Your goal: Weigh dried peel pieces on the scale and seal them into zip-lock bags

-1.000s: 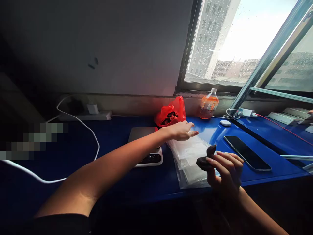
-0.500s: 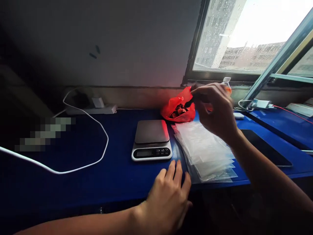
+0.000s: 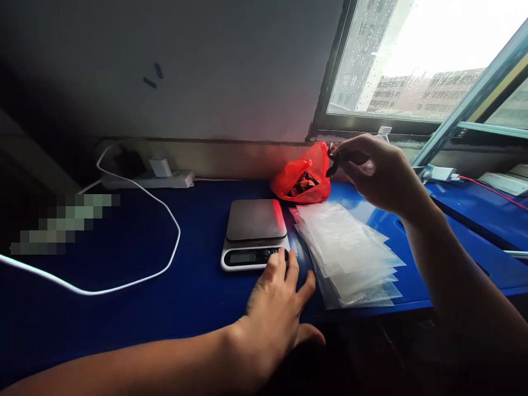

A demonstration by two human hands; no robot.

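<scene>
Left hand point(image 3: 274, 311), spread, seemingly unladen, meets a running white digital scale point(image 3: 256, 221); right hand point(image 3: 373, 170) pinches a dark scrap point(image 3: 331, 169); a red plastic bag point(image 3: 319, 159) still holds more.

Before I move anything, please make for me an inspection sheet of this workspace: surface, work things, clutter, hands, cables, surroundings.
Surface: blue table, partly in shadow.
Work things: kitchen scale, display lit; red bag behind it, open, dark pieces inside; stack of clear bags right of the scale.
Clutter: bottle, mostly hidden behind the right hand; white boxes far right.
Hands: left hand spread, fingertips at the scale's buttons, pressing unclear; right hand pinches a dark piece beside the red bag.
Cables: white cable looped at left, power strip behind; red cable at right.
Surroundings: grey wall; wet window; metal bars.
</scene>
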